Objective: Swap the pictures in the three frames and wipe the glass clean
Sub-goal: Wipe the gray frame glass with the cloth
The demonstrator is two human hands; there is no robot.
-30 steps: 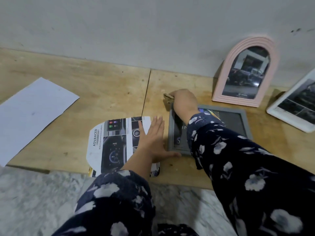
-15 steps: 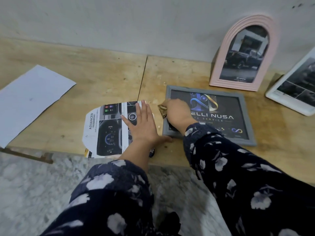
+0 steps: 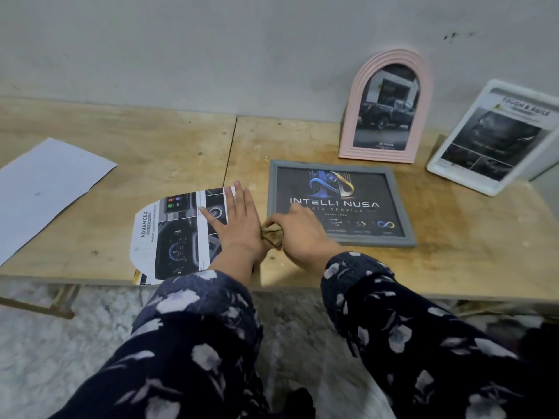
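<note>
Wiping has carried the right hand (image 3: 302, 234) down from the grey frame's upper left corner a second ago to its lower left corner, fingers clenched round a crumpled tan cloth (image 3: 272, 234) at the frame's edge. Still pressed flat, fingers straight, on the glossy printed picture (image 3: 172, 234) with its arched cut end: the left hand (image 3: 239, 222), grip released, thumb side just beside the cloth. Lying flat on the scuffed plywood tabletop (image 3: 169, 146): the grey frame (image 3: 340, 204), rectangular, dark logo print under glass. Leaning upright against the rough wall behind: a ribbed pink arched frame (image 3: 385, 107) and, at far right, a white rectangular frame (image 3: 496, 140), tilted. Far left, a plain white sheet (image 3: 42, 189).
</note>
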